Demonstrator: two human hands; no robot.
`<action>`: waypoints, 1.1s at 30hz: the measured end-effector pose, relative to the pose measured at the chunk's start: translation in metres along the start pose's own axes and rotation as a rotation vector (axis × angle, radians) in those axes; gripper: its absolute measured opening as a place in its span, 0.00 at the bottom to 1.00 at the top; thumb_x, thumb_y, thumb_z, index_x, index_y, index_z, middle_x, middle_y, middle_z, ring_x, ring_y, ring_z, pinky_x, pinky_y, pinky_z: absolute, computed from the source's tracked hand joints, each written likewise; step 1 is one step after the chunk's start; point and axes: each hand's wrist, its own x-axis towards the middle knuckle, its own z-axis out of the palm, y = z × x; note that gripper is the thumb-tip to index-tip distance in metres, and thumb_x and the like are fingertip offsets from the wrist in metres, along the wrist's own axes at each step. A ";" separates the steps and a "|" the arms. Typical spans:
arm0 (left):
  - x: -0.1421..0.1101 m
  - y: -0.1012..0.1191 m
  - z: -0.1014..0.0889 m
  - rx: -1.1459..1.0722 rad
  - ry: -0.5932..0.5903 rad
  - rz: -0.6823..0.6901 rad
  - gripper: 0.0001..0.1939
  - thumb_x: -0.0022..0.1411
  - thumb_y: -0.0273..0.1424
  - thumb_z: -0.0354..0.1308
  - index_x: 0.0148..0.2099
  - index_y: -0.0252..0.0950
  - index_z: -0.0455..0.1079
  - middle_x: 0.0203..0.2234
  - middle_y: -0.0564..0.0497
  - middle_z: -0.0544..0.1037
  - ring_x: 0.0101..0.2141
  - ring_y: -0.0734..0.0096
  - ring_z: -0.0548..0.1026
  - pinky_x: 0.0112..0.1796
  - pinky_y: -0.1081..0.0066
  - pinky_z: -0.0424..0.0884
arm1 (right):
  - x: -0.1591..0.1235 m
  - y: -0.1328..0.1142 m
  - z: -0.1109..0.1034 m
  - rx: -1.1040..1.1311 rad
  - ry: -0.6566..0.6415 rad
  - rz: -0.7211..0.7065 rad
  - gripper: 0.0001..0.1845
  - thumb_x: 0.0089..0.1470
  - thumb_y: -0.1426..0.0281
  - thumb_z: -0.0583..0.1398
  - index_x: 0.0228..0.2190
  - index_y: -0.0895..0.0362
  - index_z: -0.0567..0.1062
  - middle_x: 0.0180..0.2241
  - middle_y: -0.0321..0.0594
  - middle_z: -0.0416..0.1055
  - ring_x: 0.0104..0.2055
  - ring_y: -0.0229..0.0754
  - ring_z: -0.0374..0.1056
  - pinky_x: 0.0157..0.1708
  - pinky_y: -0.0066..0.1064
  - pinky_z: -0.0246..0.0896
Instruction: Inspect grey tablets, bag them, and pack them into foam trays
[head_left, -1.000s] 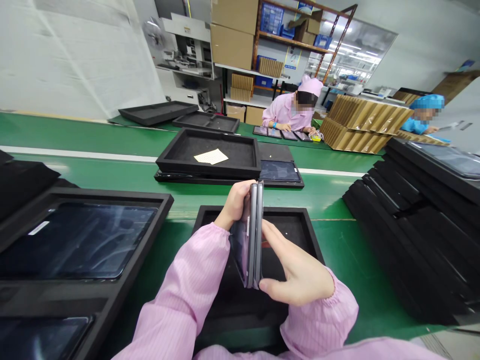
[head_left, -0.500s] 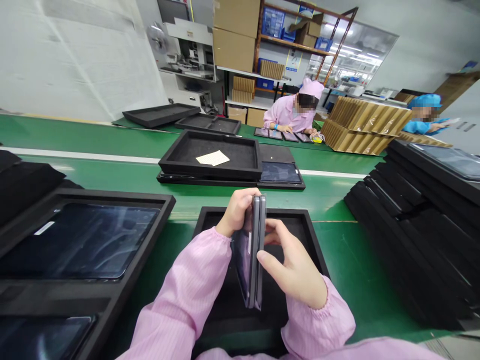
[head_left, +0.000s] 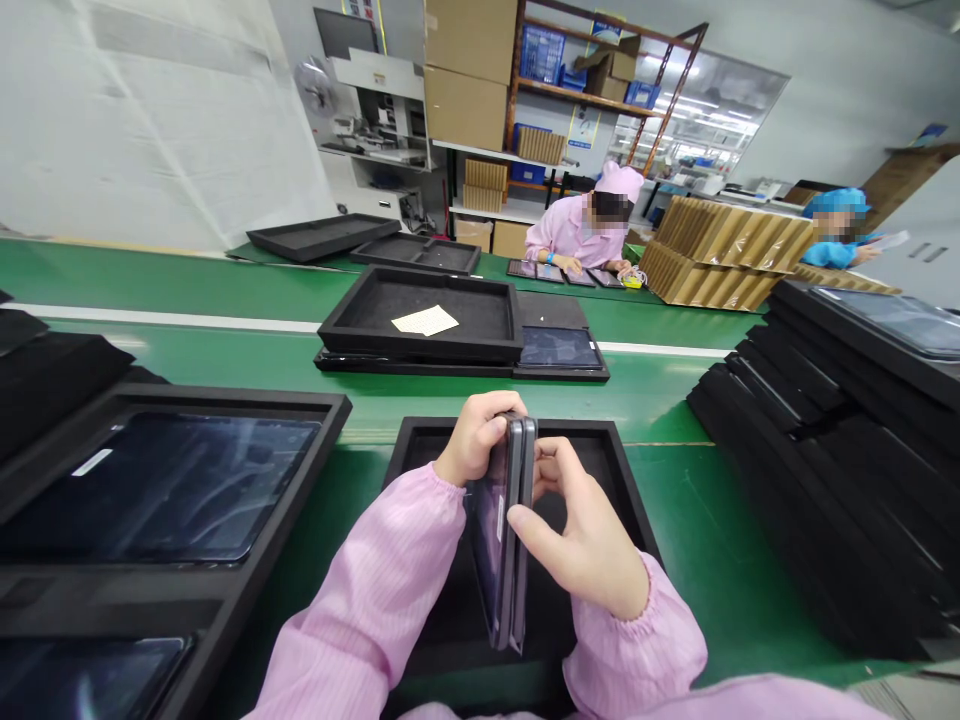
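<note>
In the head view, we held two tablets [head_left: 501,570] upright, side by side, over the black tray [head_left: 589,430], our left hand [head_left: 478,440] clamped on their far end, and the pair sat nearer the tray's close side than a second ago. Our right hand [head_left: 585,535] had shifted its thumb from their near end to partway up the edges, fingers curled beside them, though we could not tell whether it gripped. Beyond the tray, the pale paper [head_left: 425,321] lay unmoved.
</note>
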 end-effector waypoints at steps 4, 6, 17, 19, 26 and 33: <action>0.006 -0.006 -0.003 -0.019 0.043 -0.064 0.35 0.52 0.68 0.42 0.21 0.40 0.58 0.14 0.55 0.60 0.19 0.71 0.56 0.25 0.65 0.56 | 0.000 0.000 -0.004 -0.068 -0.100 -0.002 0.33 0.50 0.65 0.64 0.55 0.54 0.58 0.42 0.44 0.75 0.43 0.48 0.73 0.48 0.46 0.71; 0.012 -0.010 -0.005 -0.037 0.076 -0.076 0.34 0.53 0.67 0.42 0.20 0.40 0.57 0.14 0.56 0.59 0.19 0.72 0.55 0.24 0.66 0.55 | 0.000 0.000 -0.006 -0.125 -0.175 -0.007 0.45 0.49 0.65 0.66 0.63 0.57 0.53 0.48 0.47 0.73 0.48 0.51 0.72 0.52 0.49 0.69; 0.022 -0.019 -0.005 -0.069 0.126 -0.040 0.30 0.56 0.61 0.44 0.20 0.40 0.57 0.14 0.56 0.58 0.20 0.72 0.55 0.26 0.65 0.56 | 0.001 0.007 -0.013 -0.175 -0.327 -0.067 0.67 0.43 0.65 0.73 0.71 0.57 0.40 0.60 0.57 0.63 0.60 0.62 0.65 0.56 0.54 0.67; 0.022 -0.019 -0.006 -0.067 0.136 -0.046 0.30 0.56 0.61 0.43 0.20 0.41 0.56 0.14 0.56 0.58 0.20 0.72 0.56 0.25 0.65 0.56 | 0.001 0.009 -0.012 -0.162 -0.336 -0.072 0.70 0.41 0.64 0.75 0.71 0.55 0.38 0.59 0.56 0.62 0.59 0.62 0.65 0.56 0.54 0.68; 0.023 -0.020 -0.008 -0.082 0.145 -0.036 0.29 0.56 0.59 0.44 0.20 0.41 0.55 0.15 0.55 0.59 0.20 0.71 0.56 0.25 0.65 0.56 | 0.000 0.009 -0.008 -0.199 -0.329 -0.085 0.76 0.37 0.69 0.76 0.71 0.49 0.33 0.59 0.53 0.62 0.59 0.60 0.65 0.58 0.53 0.66; 0.021 -0.022 -0.006 -0.068 0.140 -0.049 0.30 0.56 0.61 0.43 0.20 0.40 0.58 0.14 0.56 0.59 0.20 0.71 0.57 0.26 0.65 0.57 | 0.000 0.006 -0.012 -0.239 -0.379 -0.046 0.76 0.38 0.74 0.74 0.71 0.54 0.30 0.63 0.58 0.57 0.61 0.62 0.64 0.60 0.52 0.64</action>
